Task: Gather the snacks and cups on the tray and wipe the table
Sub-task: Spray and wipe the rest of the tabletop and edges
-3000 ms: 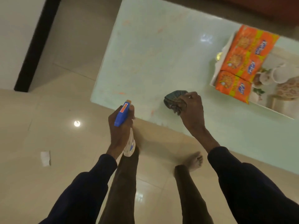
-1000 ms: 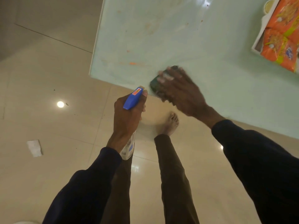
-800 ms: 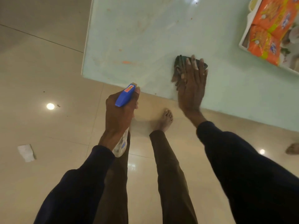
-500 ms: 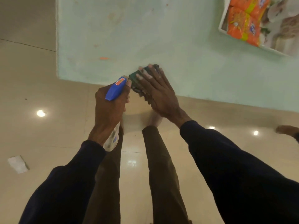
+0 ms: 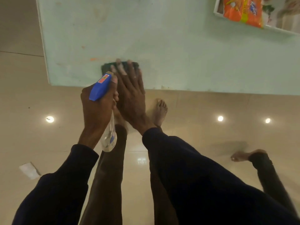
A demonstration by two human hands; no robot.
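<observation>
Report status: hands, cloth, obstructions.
Left hand grips spray bottle. Right hand flat, pressing cloth on table near front edge. Orange smear just left of cloth; tray far right.

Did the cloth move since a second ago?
Yes. The cloth under the right hand slid left, closer to the orange stain on the table.

Dim warm light, slight motion blur.

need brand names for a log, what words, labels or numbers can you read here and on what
Nothing can be read well enough to quote.
Snack packs: blue logo on orange, too blurred to read.
Spray head: red sticker near its tip, print too small to read.
Bottle: blue label patch, blurred and unreadable.
</observation>
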